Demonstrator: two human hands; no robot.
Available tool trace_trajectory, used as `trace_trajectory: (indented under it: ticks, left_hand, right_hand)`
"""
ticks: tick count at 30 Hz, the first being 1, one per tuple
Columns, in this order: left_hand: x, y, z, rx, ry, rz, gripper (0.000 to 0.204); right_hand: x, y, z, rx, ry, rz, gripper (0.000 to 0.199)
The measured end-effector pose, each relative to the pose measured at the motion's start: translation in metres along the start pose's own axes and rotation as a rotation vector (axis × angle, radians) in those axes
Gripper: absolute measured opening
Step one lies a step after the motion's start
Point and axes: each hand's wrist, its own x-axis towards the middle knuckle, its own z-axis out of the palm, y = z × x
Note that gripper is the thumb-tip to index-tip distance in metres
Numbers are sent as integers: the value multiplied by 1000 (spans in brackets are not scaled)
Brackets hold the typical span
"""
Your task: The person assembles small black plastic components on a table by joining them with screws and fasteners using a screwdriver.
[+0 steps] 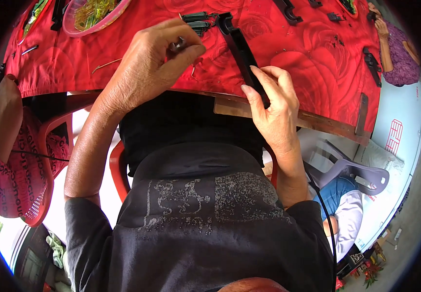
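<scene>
My right hand (277,107) grips the lower end of a long black plastic piece (240,47), thumb on one side and fingers on the other. The piece is a narrow channel, tilted, with a rounded clip-like far end over the red cloth. To its left, my left hand (157,61) is raised with the fingers curled in toward the thumb. A small shiny bit (177,45) shows inside those fingers, too small to name. Just beyond my left hand lies a bundle of thin dark green pieces (198,22) on the cloth.
The red rose-patterned cloth (312,63) covers the table. A pink basket (74,33) of yellow-green clear pieces stands far left. More black parts (288,12) lie at the back and right. Co-workers sit at both sides: a purple sleeve (401,53) right, a person's arm (7,112) left.
</scene>
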Motion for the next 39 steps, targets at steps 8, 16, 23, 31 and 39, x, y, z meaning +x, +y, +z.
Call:
trace_trajectory:
  ticks: [8, 16, 23, 31, 39]
  left_hand:
    - [37, 30, 4, -339, 97, -117, 27]
    - [74, 30, 25, -463, -14, -295, 30]
    - [76, 17, 38, -510, 20, -343, 30]
    - [77, 25, 40, -426, 36, -402, 31]
    - [76, 25, 42, -431, 37, -396, 32]
  right_hand:
    - [-8, 3, 7, -98, -76, -8, 43]
    - [-10, 3, 15, -121, -33, -19, 44]
    - [-12, 6, 19, -120, -8, -29, 44]
    - [-12, 6, 20, -102, 0, -25, 43]
    - [-12, 7, 21, -97, 3, -23, 43]
